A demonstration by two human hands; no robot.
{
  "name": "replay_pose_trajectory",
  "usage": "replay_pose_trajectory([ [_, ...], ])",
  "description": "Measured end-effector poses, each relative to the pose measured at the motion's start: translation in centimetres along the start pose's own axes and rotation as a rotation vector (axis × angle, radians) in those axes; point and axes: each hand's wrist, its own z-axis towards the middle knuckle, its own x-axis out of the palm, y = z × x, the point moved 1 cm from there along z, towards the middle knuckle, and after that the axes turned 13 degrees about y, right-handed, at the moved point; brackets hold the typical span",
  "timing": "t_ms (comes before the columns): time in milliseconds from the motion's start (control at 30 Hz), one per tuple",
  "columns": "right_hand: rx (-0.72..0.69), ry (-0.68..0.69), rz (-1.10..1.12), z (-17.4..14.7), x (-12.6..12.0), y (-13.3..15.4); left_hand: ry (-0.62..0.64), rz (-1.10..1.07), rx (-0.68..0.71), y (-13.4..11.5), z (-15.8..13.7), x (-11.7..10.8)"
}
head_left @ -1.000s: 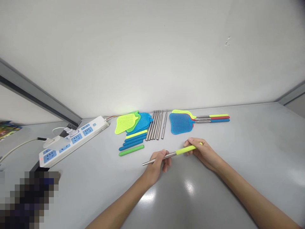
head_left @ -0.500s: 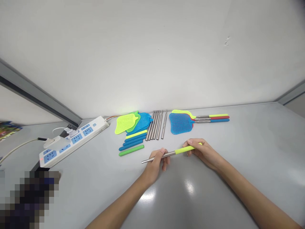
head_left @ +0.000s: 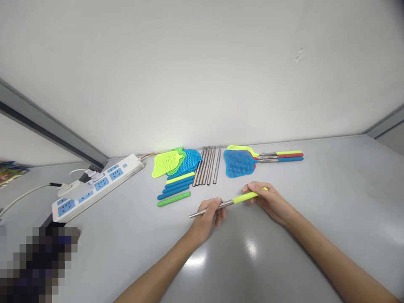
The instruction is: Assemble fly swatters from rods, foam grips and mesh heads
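My left hand (head_left: 206,216) grips a metal telescopic rod (head_left: 226,204) near its bare left end, thumb on top. A yellow-green handle sleeve (head_left: 244,197) sits on the rod's right part, and my right hand (head_left: 268,202) is closed around that sleeve near its end. Behind my left hand lie several loose handle sleeves, blue ones (head_left: 173,192), a yellow one (head_left: 180,177) and a green one (head_left: 174,199). Several bare metal rods (head_left: 209,166) lie side by side beyond them. Loose fly swatter heads, yellow-green (head_left: 166,164) and blue (head_left: 188,162), overlap at the back.
Three whole fly swatters (head_left: 240,164) lie stacked at the back right, handles pointing right. A white power strip (head_left: 101,185) with plugs and cables stands on the left. The grey table (head_left: 341,185) meets a white wall (head_left: 202,84) behind. A pixelated patch covers the lower left corner.
The rod with its yellow-green sleeve has shifted very slightly to the right, still held by both hands. The things on the table have stayed put.
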Motion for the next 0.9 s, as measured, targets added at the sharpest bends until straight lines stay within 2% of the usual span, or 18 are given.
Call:
replay_pose_trajectory([
  [233,0.005,0.008,-0.042,0.06,-0.04,0.02,-0.008,0.001,-0.004,0.21,0.03,-0.11],
  [900,-0.003,-0.029,0.015,0.06,-0.18,-0.07,0.035,0.089,-0.030,-0.34,-0.13,0.14],
])
